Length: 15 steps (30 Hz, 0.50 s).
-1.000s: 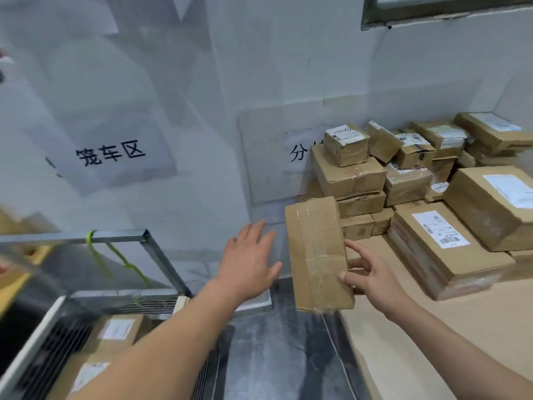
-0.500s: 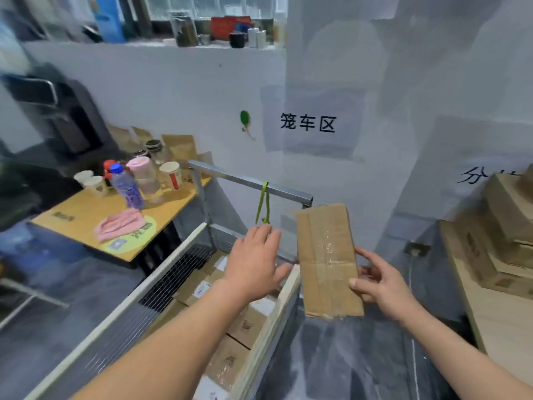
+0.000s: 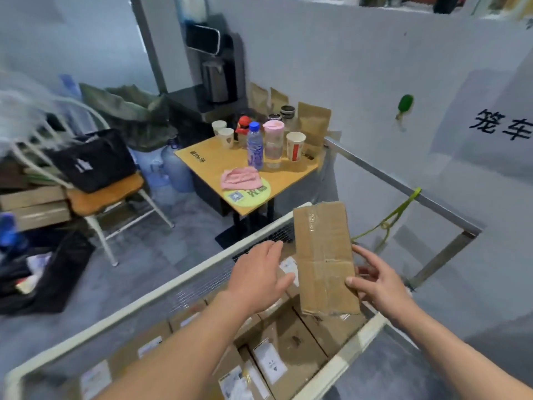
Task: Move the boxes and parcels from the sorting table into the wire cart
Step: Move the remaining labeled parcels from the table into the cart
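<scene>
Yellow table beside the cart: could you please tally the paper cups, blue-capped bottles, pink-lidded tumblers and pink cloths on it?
Paper cups: 3
Blue-capped bottle: 1
Pink-lidded tumbler: 1
Pink cloth: 1
Total: 6

I saw a small wooden counter (image 3: pixel 213 157) with a blue-capped bottle (image 3: pixel 255 147), paper cups (image 3: pixel 294 145) and pink cloth (image 3: pixel 240 178) | black bag (image 3: pixel 92 160) sat on a chair (image 3: pixel 109 194) | dark dispenser (image 3: pixel 215 70) stood behind.

Parcel depot: boxes (image 3: pixel 288 339) filling wire cart (image 3: pixel 161 290)
</scene>
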Tool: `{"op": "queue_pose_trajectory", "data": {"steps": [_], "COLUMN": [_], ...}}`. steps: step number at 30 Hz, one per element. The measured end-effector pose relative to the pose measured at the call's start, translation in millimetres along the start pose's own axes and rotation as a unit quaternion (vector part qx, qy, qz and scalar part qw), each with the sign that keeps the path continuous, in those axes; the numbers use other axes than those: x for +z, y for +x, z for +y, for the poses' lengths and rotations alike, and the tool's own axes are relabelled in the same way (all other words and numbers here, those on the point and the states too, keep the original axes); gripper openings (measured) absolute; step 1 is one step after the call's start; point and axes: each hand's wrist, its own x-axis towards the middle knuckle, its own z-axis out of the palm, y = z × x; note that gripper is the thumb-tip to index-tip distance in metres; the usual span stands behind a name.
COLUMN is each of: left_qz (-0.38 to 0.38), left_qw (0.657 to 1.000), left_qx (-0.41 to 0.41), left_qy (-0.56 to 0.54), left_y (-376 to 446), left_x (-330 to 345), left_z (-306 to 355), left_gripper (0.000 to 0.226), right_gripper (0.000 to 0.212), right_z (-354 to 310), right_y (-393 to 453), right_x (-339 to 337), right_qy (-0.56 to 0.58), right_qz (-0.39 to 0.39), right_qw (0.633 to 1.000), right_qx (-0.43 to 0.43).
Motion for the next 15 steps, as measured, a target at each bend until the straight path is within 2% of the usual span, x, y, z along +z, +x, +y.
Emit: {"op": "queue_pose_trajectory", "data": {"steps": [7,11,15], "left_qz": [-0.045,-0.086,-0.117], "left_qw": [0.986,0.966,0.949], "left_qx": [-0.160,-0.245,-0.294], "left_qy": [0.009,-0.006,-0.003], "left_y": [-34.7,-59.7,-72.2], "left_x": [42.4,81.2,125.1], "left_z": [-74.5,-88.7,-90.0], "left_gripper": [0.071,0.069,0.062], "right_gripper": [0.068,0.071,0.075], "right_z": [32.6,77.2,127.6], "right_y": [67.4,87.9,101.8], "right_x": [69.4,98.5,109.8], "right_qy": [-0.046,-0.069,-0.103], "right_qz": [-0.131,-0.203,-0.259], "right_qw": [0.990,0.975,0.955], "right_qx": [0.029,0.060,0.100]}}
